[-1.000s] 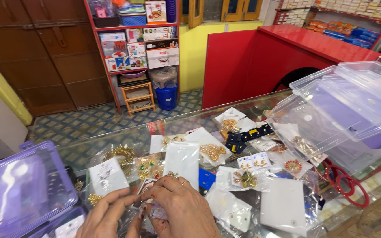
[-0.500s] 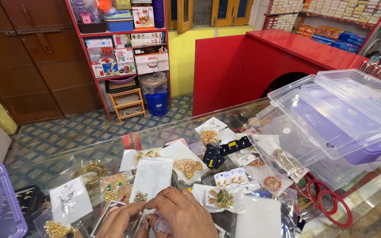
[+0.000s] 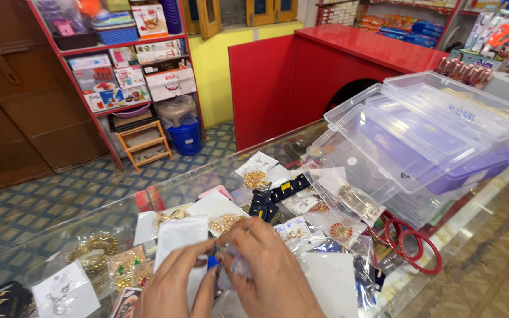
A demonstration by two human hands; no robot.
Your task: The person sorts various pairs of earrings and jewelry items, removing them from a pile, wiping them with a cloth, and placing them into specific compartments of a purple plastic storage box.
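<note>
Fingers (image 3: 222, 250) of both hands meet over one small clear packet (image 3: 238, 266) at the near edge of the glass bench (image 3: 89, 203). The right hand (image 3: 269, 274) pinches the packet, fingers curled shut on its top. The left hand (image 3: 175, 288) is closed too, its thumb and fingertips pressed against a small blue piece (image 3: 212, 262) just beside the packet; whether that piece belongs to the packet I cannot tell. Around the hands lie many white cards of gold earrings (image 3: 225, 221), too overlapped to count. One black strip of studs (image 3: 275, 195) lies beyond them. Three red bangles (image 3: 410, 247) rest to the right, near the bench edge. Behind those stand stacked clear boxes (image 3: 419, 132), one purple tray (image 3: 472, 171) under the lids. One blue bucket (image 3: 187, 136) sits on the floor by the red shelf (image 3: 104, 106).
</note>
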